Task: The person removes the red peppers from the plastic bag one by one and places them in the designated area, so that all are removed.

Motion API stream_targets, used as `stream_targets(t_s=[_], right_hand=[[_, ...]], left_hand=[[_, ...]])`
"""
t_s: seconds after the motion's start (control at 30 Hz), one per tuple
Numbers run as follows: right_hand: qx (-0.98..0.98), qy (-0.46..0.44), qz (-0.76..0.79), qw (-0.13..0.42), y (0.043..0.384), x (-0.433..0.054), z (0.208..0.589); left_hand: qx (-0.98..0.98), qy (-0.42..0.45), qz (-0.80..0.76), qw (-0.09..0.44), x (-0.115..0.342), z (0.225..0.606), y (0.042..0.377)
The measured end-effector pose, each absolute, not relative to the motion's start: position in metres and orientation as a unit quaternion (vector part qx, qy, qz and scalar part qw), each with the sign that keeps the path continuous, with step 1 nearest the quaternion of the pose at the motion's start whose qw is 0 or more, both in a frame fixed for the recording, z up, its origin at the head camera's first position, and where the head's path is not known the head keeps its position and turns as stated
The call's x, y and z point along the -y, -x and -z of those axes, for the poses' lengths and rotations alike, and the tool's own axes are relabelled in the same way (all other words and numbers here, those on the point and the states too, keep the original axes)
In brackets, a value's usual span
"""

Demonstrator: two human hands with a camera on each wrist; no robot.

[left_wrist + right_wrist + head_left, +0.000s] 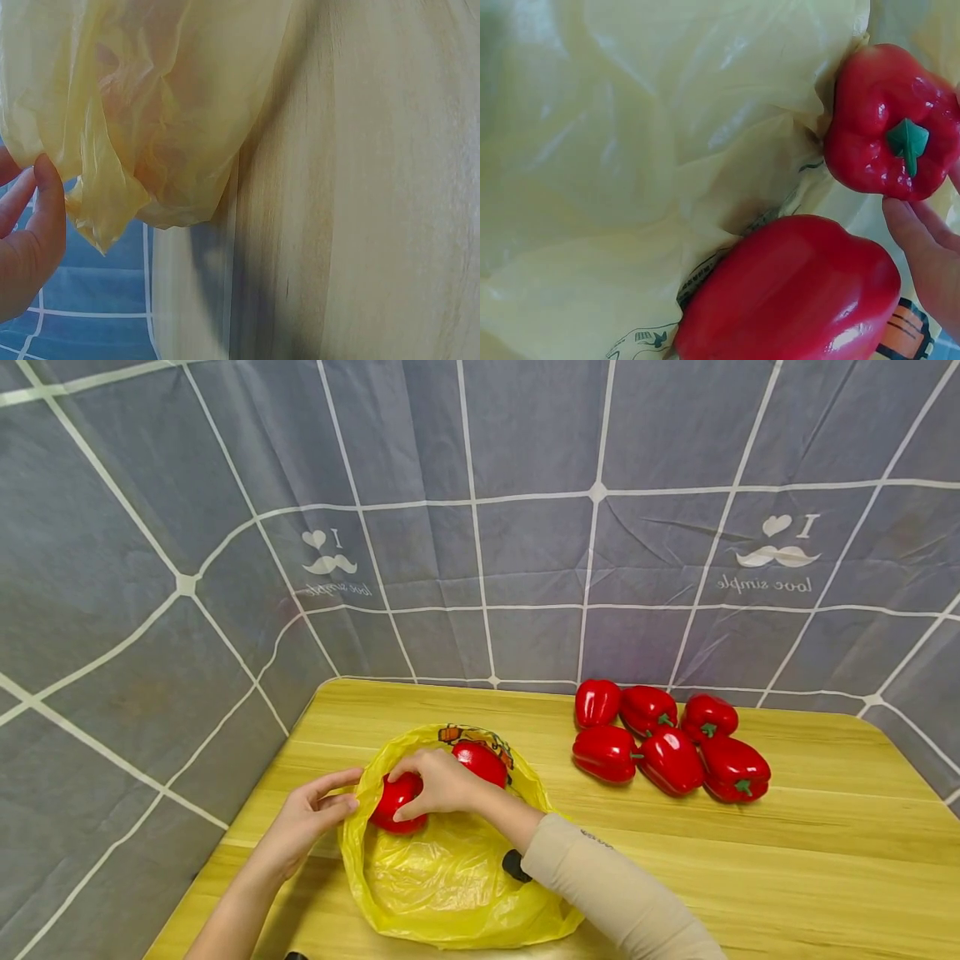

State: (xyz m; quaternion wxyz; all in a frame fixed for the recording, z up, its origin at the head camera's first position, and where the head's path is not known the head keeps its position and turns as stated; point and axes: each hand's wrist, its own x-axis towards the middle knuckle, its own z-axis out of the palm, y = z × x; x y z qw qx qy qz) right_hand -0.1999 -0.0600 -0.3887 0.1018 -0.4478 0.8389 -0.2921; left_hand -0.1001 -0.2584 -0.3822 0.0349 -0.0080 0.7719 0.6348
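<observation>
A yellow plastic bag (450,881) stands with its mouth wide on the table. My left hand (300,827) pinches the left rim of the bag between thumb and fingers; the left wrist view shows the bag's crumpled side (180,142) beside that hand (30,232). Inside the bag, my right hand (448,783) grips a red bell pepper (393,810) near the left wall. Its green stem (907,142) shows in the right wrist view. A second red bell pepper (482,763) lies in the bag, beyond my right hand and against the far wall.
Several red bell peppers (671,760) lie grouped on the wood-grain table (675,860) to the right of the bag. A grey curtain (540,552) with white lines hangs behind the table and along its left side. A black piece (516,866) sits at my right wrist.
</observation>
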Motion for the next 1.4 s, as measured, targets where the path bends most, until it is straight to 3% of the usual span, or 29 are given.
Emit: stream_targets(t_s=[0.83,1.4], right_hand=[[-0.821,0.484,0.273,0.132,0.204,0.032,0.357],[-0.805,0.458,0.351,0.139,0.198,-0.008,0.329]], left_hand=[[-0.770,0.004,-0.637,0.023,0.259,0.384,0.102],[-0.772,0.010,-0.635,0.028,0.263,0.386,0.097]])
